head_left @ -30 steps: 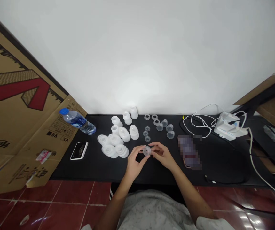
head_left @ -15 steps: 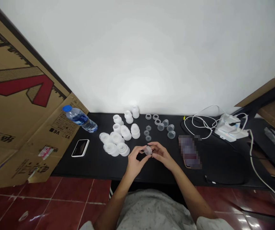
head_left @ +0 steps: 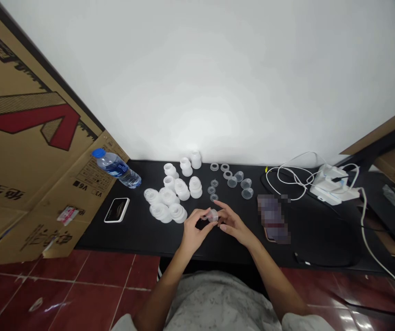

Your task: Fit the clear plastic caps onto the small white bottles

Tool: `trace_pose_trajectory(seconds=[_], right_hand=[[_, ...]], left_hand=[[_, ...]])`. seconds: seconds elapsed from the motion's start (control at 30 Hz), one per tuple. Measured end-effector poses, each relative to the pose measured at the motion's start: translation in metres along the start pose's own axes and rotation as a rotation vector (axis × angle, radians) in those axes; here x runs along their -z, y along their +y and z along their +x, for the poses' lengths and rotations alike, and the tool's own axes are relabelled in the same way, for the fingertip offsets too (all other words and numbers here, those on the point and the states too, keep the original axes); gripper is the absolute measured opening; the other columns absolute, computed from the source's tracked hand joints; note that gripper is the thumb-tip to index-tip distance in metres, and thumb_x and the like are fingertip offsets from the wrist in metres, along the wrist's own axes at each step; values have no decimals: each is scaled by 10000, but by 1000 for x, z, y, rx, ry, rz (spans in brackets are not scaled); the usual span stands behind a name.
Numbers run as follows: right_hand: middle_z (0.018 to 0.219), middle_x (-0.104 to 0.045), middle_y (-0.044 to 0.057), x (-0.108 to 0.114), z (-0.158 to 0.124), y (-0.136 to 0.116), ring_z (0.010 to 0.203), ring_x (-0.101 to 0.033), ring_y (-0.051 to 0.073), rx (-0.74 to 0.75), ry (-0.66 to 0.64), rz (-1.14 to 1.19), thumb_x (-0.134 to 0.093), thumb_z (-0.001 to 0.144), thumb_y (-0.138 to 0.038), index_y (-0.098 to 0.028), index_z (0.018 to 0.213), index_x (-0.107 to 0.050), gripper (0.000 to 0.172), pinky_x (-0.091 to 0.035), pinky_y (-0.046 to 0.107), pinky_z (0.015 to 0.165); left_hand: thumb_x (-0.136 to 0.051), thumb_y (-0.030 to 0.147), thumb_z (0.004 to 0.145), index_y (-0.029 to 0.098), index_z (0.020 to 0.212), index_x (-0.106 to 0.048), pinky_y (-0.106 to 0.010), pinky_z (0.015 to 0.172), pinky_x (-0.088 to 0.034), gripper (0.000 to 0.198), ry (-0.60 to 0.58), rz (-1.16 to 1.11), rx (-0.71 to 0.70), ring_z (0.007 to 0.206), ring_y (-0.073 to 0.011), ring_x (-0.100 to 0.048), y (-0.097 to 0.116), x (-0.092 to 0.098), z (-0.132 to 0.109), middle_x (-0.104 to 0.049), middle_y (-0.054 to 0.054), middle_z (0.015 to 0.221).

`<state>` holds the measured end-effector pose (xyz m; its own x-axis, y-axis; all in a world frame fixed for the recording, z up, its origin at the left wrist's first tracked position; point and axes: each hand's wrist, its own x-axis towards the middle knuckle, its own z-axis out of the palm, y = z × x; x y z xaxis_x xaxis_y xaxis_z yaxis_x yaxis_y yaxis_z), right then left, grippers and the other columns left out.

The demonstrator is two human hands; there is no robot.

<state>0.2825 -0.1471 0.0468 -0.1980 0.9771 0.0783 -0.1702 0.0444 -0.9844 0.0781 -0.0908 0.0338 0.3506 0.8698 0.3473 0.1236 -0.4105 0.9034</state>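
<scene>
Holding a clear part [head_left: 212, 215] between left hand [head_left: 193, 225] thumb and fingers, over the front half of the desk [head_left: 145, 239], centred ahead of the torso. Left grip: a pinch on the part's left side. Right hand [head_left: 238, 228]: half spread, index extended, thumb apart, other fingers bent right beside the part's right edge. Contact there too small to read; can't tell if it grips.

Status, judging by layout only: looks partway, can't give a percentage. The part in hand is mid-handling; can't tell if it's one piece or several joined.

Left of the hands: around ten white parts [head_left: 177, 213], packed close. Front ones look built up, with stepped, rounded tops. Some rear ones show open necks, so they look less complete. Can't confirm what's fitted inside any of them.

Loose, beyond the hands: three rings [head_left: 214, 167] near the wall, three small discs [head_left: 211, 190] in a short line just ahead of the hands, four clear cups [head_left: 247, 193] to their right. All ten lie as separate pieces, so at least those look unused.

Off to the sides: water bottle [head_left: 118, 168] and white device [head_left: 116, 210] at left, phone [head_left: 273, 218] (blurred) and power strip [head_left: 331, 185] at right.
</scene>
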Motion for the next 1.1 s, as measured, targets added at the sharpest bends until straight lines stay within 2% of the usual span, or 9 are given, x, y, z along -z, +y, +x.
trace_pose_trajectory(seconds=[0.2,0.27,0.4,0.47,0.57,0.67,0.8,0.97,1.1], right_hand=[[1260,-792,119,7,-1,1,1098,-689,271,-17,-36,76,-776,904,-737,-252,1561,-548,847,-500,381,950],[1239,-796,124,5,-1,1,1101,-688,285,-32,-16,93,-773,866,-785,-249,1559,-543,906,-504,394,954],[1262,-786,126,-1,1,-2,1099,-665,280,-35,36,132,-772,846,-803,-277,1739,-273,1150,-518,384,903],[1292,-780,130,-3,2,-3,1095,-670,271,-37,32,156,-790,852,-777,-286,1765,-196,1194,-521,373,889],[1237,-799,128,-2,2,-5,1104,-702,275,-43,6,167,-806,868,-747,-259,1680,-401,1030,-524,389,942],[1107,-817,108,-1,3,-5,1089,-746,288,-44,-30,186,-794,896,-736,-216,1528,-586,844,-531,428,1004],[1140,-820,114,-5,4,-1,1134,-774,300,-28,-44,239,-814,916,-690,-219,1544,-568,823,-542,475,1057],[1223,-812,99,-7,4,7,1207,-765,271,-50,-8,217,-919,892,-502,-261,1549,-544,794,-542,460,1092],[1055,-827,42,-9,7,14,1036,-801,223,-69,99,146,-948,870,-404,-241,1384,-666,608,-583,394,1006]], left_hand=[[-894,358,902,219,1167,-802,-352,848,-630,313,8,-33,31,923,-219,-756,1,-3,-4,-782,-71,1032],[-898,376,895,214,1153,-800,-355,839,-643,320,-13,-52,41,912,-221,-764,0,-4,-4,-788,-76,1033],[-861,391,929,213,1234,-786,-374,854,-669,361,-24,-80,52,948,-234,-790,-3,-5,-1,-798,-96,1099],[-861,392,930,213,1239,-785,-386,860,-672,365,-8,-66,49,954,-242,-798,-4,-5,0,-802,-98,1104],[-894,402,901,216,1215,-794,-393,849,-670,378,-14,-29,41,923,-245,-795,-3,-5,-2,-808,-94,1069],[-896,396,901,224,1215,-805,-402,880,-664,369,-96,-19,39,956,-254,-795,1,-5,-4,-812,-100,1087],[-857,377,938,220,1235,-801,-424,946,-646,340,-149,-9,28,1048,-277,-794,4,-3,-2,-810,-119,1160],[-838,336,948,227,1278,-783,-395,914,-639,352,-147,36,24,1002,-260,-789,-1,-3,-1,-812,-102,1127],[-778,289,985,233,1290,-766,-404,966,-634,311,-156,56,4,1076,-266,-789,-7,-4,-3,-803,-109,1195]])
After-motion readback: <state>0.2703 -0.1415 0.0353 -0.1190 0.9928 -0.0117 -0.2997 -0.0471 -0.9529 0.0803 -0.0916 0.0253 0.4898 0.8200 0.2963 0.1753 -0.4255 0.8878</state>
